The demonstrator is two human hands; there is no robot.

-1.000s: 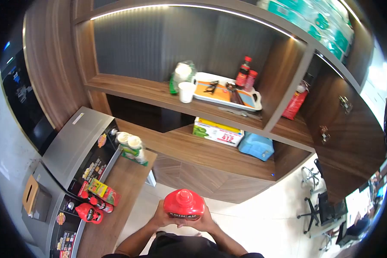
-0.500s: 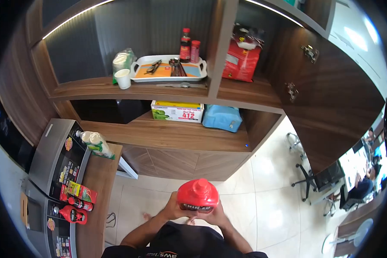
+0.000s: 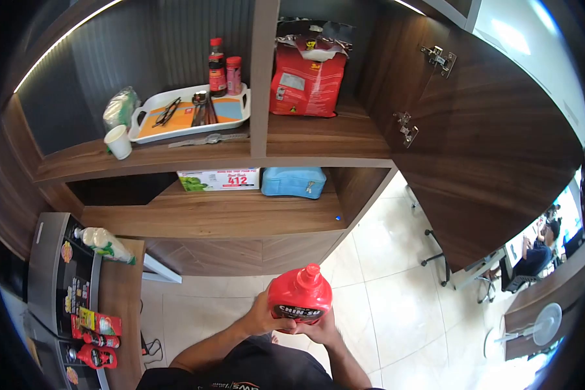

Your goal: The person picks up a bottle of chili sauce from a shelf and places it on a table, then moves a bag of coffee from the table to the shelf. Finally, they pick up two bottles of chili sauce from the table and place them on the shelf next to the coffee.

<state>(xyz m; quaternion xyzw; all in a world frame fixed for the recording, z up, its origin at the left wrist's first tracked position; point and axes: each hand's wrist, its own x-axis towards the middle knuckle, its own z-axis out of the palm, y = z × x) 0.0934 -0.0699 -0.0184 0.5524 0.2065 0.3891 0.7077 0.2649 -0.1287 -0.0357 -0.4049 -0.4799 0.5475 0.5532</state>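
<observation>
A large red sauce bottle (image 3: 300, 286) with a red cap is held in front of my body, its cap end up and its dark "CHIN-SU" label facing me. My left hand (image 3: 264, 316) wraps round the bottle's left side, with the thumb across the front below the label. On the other side, my right hand (image 3: 320, 329) grips the lower right of the same bottle. Fingers behind the bottle are hidden.
An open cabinet has a white tray (image 3: 143, 135), paper cup (image 3: 117, 142) and red bag (image 3: 307, 81). Below are a box (image 3: 220, 180) and blue pouch (image 3: 294, 182). Its door (image 3: 487, 143) swings out right. Several bottles lie on the left counter (image 3: 120, 286). A person (image 3: 538, 250) sits far right.
The bottle has tilted so that its label faces me more fully, and it stays in both hands. My view has turned right, so the cabinet and counter appear further left.
</observation>
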